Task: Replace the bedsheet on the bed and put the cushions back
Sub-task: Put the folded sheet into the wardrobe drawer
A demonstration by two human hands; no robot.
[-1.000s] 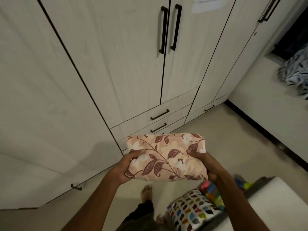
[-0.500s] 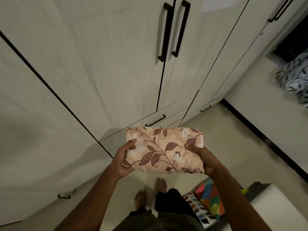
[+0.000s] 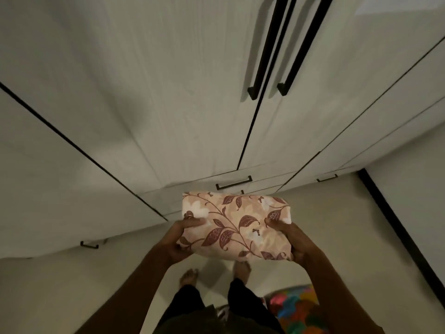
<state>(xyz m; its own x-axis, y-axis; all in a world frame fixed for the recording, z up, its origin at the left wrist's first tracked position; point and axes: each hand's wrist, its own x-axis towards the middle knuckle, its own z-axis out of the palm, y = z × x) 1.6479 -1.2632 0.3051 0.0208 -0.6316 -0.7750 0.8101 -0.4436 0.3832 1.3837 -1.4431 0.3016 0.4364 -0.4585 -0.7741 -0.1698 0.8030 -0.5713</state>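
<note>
Bedsheet [image 3: 237, 225], folded into a thick peach bundle printed with maroon leaves, is held off the floor [image 3: 72, 285] in front of the wardrobe [image 3: 144, 92], level with its lowest drawers.

Starting at the wardrobe's left end, one small black handle [image 3: 89, 244] sits low on the pale panel. Next comes the left hand [image 3: 179, 239], gripping the bundle's left edge with the thumb laid on top and the fingers curled underneath. The right hand [image 3: 292, 239] grips the opposite edge the same way. Both hands are closed around the bedsheet, as they were half a second ago.

Below the bundle, two bare feet [image 3: 189, 277] stand side by side, toes pointing at the wardrobe. Half a second ago they stood further back from it.

The person has stepped closer. The two long door handles [image 3: 262, 56] now loom large above the bundle, and the drawer handle [image 3: 234, 183] sits just beyond the bundle's far edge.

On the floor, back from the wardrobe and to the right, part of a bright multicoloured cushion [image 3: 296, 307] shows behind the right forearm. The white bed corner seen near it earlier has dropped out of view, as has the dark opening at the wardrobe's right end. A black skirting [image 3: 397, 232] runs along the wall there.
</note>
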